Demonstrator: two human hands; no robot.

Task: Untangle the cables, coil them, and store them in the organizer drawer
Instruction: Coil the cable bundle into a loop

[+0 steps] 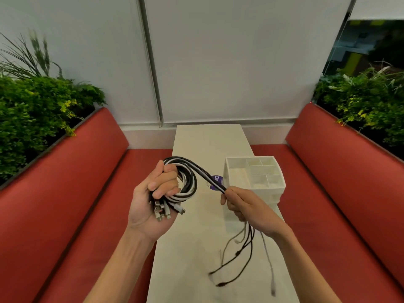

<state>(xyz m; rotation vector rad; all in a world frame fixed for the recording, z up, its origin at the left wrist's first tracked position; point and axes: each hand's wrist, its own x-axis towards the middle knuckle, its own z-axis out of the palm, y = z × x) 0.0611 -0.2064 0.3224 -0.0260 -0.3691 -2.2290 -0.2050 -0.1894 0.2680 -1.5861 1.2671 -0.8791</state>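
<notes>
Two red booth benches point(65, 193) flank a narrow pale table point(207, 141). On its right side stands a white compartmented organizer point(282, 182). A bundle of black and white cables point(188, 184) is held above the table. The left hand point(150, 197) is curled round the coiled loops, with connector plugs point(166, 209) poking out below. The right hand point(247, 204) pinches the straight run, and loose ends point(240, 254) dangle beneath it. The cables look light, limp and springy, so gripping across all the loops seems best.

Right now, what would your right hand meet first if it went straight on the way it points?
Probably the cable coil in the left hand: the right hand points along the taut strands towards it, though depth is unclear.
</notes>
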